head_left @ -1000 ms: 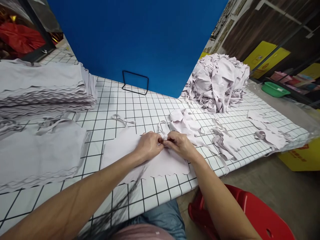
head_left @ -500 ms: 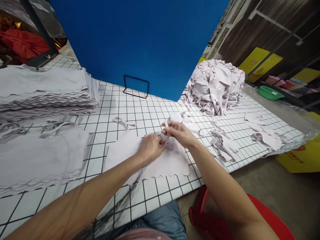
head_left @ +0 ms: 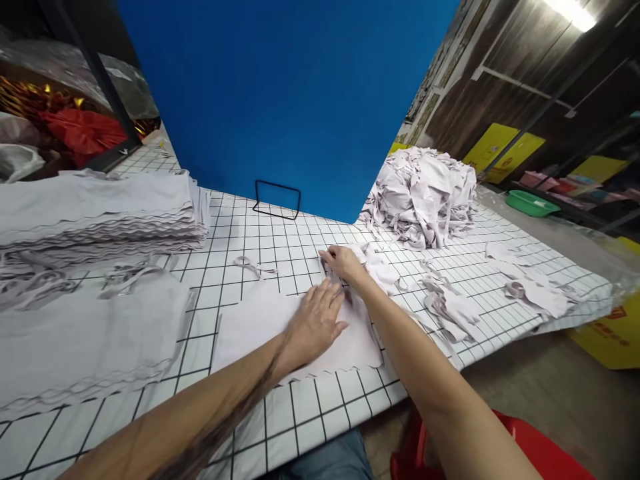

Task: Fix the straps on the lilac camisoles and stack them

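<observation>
A pale fabric piece point(head_left: 260, 327) lies flat on the checked table in front of me. My left hand point(head_left: 316, 321) rests palm down on it, fingers stretched out towards its far edge. Just beyond, my right hand point(head_left: 343, 262) pinches the end of a narrow pale fabric strip point(head_left: 325, 268) at the piece's far edge. Part of that strip is hidden by my hands. Close to the right hand is a small heap of pale scraps point(head_left: 377, 267). A thin looped strip point(head_left: 255, 267) lies beyond the fabric piece, to the left.
Stacked pale fabric pieces point(head_left: 100, 207) stand at the left, with a lower pile point(head_left: 90, 340) nearer me. A blue board point(head_left: 280, 100) with a black wire stand point(head_left: 277, 215) rises behind. At the right are a big scrap heap point(head_left: 425, 197) and a red stool point(head_left: 535, 447).
My left hand has gone from fingers curled at the strip to lying flat on the fabric. My right hand has moved slightly left and away from me with the strip. The view has tilted up.
</observation>
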Available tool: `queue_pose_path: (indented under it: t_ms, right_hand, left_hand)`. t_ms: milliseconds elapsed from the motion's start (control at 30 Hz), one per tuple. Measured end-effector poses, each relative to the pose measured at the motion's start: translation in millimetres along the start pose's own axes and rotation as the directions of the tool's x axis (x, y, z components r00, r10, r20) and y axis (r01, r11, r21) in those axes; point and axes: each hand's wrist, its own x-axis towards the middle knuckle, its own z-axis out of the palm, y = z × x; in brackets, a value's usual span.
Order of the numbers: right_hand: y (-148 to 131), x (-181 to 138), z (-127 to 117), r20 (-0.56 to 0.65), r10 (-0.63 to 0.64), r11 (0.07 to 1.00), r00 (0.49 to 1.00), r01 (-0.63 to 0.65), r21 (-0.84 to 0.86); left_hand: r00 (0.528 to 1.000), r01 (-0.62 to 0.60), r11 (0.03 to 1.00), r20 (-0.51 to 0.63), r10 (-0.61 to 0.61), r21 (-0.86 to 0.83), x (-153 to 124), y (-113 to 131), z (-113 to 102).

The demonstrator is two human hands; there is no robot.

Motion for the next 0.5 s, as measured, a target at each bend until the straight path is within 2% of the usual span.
queue_pose_path:
  t_ms: [133,267,400,500]
  right_hand:
    - [1.3,-8.7,-4.7,-0.06,-0.105,0.994,0.993,0.103,-0.03]
    - [7.3,-14.8,-4.2,0.029,-0.219,0.97,0.975,0.221,-0.099]
    - [14.5,-10.7,-2.9,0.018,-0.153,0.971,0.988,0.154,-0.182]
    - [6.0,-7.2,-5.5,-0.032,-0.104,0.968,0.994,0.093,-0.235]
  left_hand:
    - [0.991,-0.019,1.0,0.129,0.021,-0.02,0.2,-3.6,5.0]
    - [0.988,-0.021,0.999,0.154,0.026,-0.038,1.8,-6.1,5.1]
    - [0.987,-0.026,0.998,0.16,0.033,-0.048,1.4,-7.6,8.2]
    - [0.985,-0.032,0.998,0.167,0.041,-0.059,2.3,-6.5,6.2]
